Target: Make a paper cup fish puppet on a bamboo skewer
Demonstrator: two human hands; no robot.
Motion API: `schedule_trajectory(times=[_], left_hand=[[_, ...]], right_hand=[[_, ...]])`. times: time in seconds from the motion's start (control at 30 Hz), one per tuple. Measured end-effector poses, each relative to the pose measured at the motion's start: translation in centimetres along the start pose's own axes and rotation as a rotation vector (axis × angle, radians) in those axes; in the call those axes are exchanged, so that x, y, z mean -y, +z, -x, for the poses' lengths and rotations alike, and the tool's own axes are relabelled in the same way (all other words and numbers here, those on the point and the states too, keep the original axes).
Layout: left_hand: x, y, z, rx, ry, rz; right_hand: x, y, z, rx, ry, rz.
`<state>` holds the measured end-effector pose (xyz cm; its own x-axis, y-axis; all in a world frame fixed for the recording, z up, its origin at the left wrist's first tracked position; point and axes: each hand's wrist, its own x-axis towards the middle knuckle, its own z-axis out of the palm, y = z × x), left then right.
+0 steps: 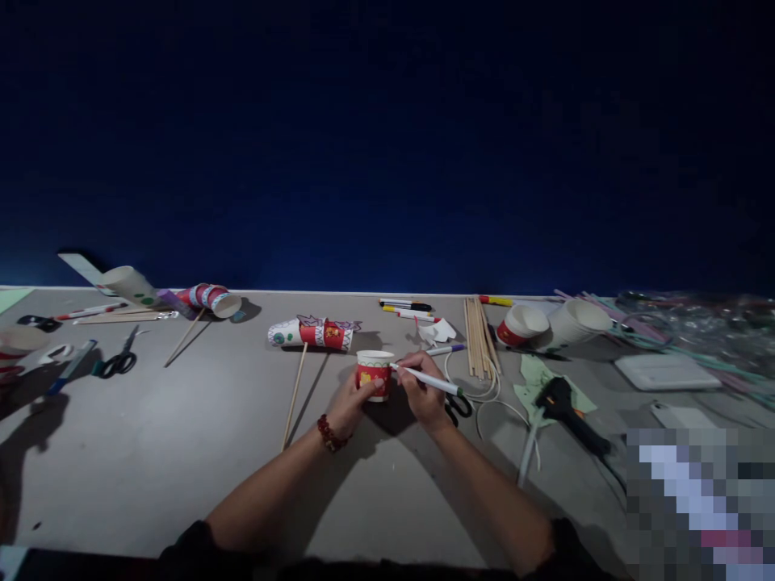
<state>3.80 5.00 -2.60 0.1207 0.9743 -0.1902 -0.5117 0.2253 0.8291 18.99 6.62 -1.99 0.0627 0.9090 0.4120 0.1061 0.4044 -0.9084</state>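
A red paper cup [374, 378] with a white rim and yellow print stands upright in the grip of my left hand [349, 402], fingers on its left side and thumb across its front. My right hand [422, 393] pinches a white marker [431, 379] whose tip points at the cup's upper right side; its other end is green. A wavy green line runs below the cup's rim. Behind and to the left lies a dragon-like figure made of paper cups [312, 334], fixed to a wooden stick [295, 395].
Wooden sticks [478, 339], white cord [484, 395] and scissors [458, 409] lie right of my hands. Farther right are stacked paper cups [578, 323] and a hot glue gun [572, 415]. More scissors [121, 359] and a second cup figure [209, 298] lie left.
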Motion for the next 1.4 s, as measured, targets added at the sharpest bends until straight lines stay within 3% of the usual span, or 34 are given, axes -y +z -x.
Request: schedule_trajectory(times=[0.57,0.9,1.4], left_hand=[[0.1,-0.2,-0.1,-0.002,-0.045,0.056],[0.4,-0.8,-0.1,0.081,-0.011,0.134],[-0.1,-0.5,0.3,0.056,0.014,0.002]], right_hand=[[-0.2,-0.2,0.0,0.004,-0.027,0.002],[0.2,0.3,0.4,-0.023,-0.013,-0.076],[1.7,0.3,0.6,0.068,-0.079,0.010]])
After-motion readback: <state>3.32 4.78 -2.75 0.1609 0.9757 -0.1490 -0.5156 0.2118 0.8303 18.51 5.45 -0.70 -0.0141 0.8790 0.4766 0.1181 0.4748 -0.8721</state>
